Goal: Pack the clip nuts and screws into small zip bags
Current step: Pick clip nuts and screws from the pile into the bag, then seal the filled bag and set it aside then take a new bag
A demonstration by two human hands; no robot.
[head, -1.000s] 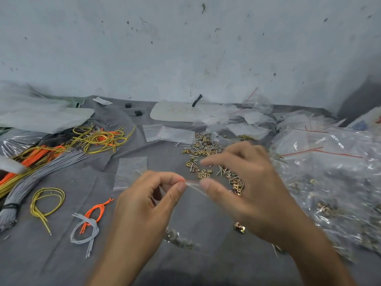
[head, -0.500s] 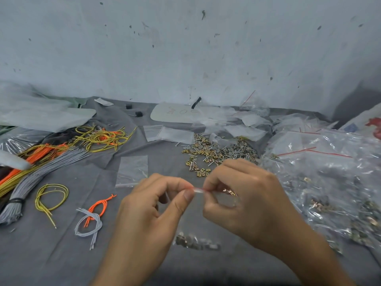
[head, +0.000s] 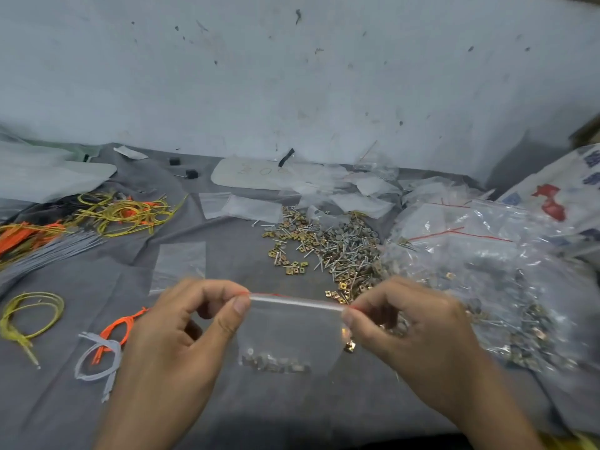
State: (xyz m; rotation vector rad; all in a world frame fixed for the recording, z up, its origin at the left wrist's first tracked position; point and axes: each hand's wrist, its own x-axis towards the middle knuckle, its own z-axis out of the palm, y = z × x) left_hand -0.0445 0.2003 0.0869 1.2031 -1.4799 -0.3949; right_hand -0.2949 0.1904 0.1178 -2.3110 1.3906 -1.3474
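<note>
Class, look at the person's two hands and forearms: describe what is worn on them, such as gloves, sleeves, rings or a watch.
The left hand and the right hand are bare, with no gloves. No ring shows on any visible finger, and neither wrist carries a watch or band. Both forearms are uncovered down to the frame's lower edge; no sleeve is in view.

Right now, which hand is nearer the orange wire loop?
Left. The left hand sits just right of the orange wire loop; the right hand is farther right, across the zip bag.

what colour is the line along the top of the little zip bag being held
Red, along the top edge of the small zip bag; head view.
</note>
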